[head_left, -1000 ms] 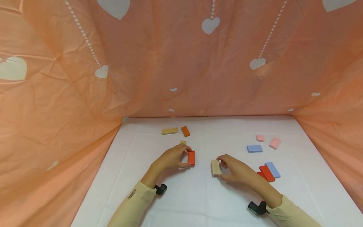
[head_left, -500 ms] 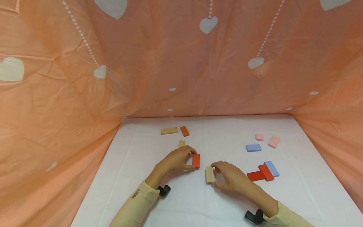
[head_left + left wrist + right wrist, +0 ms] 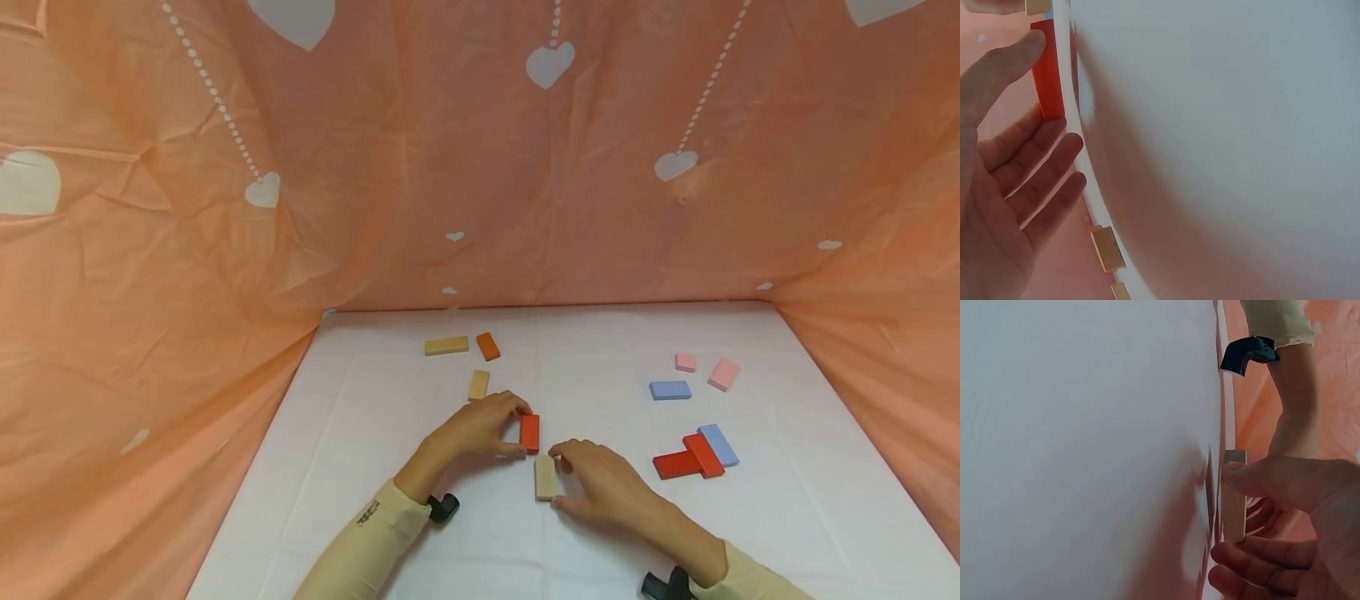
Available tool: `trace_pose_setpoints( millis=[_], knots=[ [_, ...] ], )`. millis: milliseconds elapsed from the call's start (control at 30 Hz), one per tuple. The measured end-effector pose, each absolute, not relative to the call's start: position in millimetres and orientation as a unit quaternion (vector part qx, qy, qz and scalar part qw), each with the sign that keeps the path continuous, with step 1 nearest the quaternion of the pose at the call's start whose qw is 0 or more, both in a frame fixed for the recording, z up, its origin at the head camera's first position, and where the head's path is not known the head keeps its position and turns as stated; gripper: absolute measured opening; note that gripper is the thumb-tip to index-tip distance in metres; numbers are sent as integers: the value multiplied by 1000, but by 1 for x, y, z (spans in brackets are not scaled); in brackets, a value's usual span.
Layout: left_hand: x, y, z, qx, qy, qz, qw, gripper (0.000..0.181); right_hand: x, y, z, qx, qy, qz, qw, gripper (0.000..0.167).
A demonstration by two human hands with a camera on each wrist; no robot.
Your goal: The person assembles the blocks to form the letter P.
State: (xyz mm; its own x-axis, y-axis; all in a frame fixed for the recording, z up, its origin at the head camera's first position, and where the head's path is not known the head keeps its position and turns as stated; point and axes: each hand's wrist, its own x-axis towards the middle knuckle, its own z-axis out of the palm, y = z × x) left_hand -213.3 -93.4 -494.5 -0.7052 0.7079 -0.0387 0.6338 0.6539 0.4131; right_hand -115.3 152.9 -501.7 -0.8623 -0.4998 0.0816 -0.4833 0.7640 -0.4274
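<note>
- The left hand (image 3: 483, 423) grasps a red block (image 3: 529, 435), pinching it between thumb and fingertips at its two ends; in the left wrist view the other fingers spread loosely beneath it.
- This block is a slim rectangular bar with straight edges and a flat, evenly coloured, smooth-looking face.
- The right hand (image 3: 600, 483) grasps a pale block (image 3: 545, 477) the same way, thumb on one end and fingertips on the other. It is a plain rectangular bar with the light tone of bare wood.
- The two held blocks stand nearly end to end between the hands, the pale one nearer the person; whether they touch cannot be told.
- Just beyond the left grip lies a short tan block (image 3: 478, 385); farther past it are a long tan bar (image 3: 446, 346) and a tilted orange block (image 3: 488, 347).
- Right of the right grip, a red bar (image 3: 677, 465), a slanted red bar (image 3: 703, 456) and a slanted blue bar (image 3: 718, 445) form a cluster; whether they overlap or only meet is unclear.
- Beyond that cluster are a flat blue block (image 3: 670, 390), a squarish pink block (image 3: 686, 362) and a longer pink block (image 3: 723, 375).
- Under both grips spreads a white cloth (image 3: 600, 350), matte and softly creased; behind it hangs a wrinkled orange sheet (image 3: 480, 167) printed with pale hearts.
</note>
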Motion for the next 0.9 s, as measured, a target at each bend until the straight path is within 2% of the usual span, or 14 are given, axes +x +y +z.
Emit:
trace_pose_setpoints(
  millis=[533,900],
  knots=[
    [-208,-86,-498,369,913,153,86,57,-110,143,-505,-249,945,-206,43,59],
    [-207,-89,-494,355,913,171,100,54,-108,145,-507,-233,944,-228,46,62]
  ],
)
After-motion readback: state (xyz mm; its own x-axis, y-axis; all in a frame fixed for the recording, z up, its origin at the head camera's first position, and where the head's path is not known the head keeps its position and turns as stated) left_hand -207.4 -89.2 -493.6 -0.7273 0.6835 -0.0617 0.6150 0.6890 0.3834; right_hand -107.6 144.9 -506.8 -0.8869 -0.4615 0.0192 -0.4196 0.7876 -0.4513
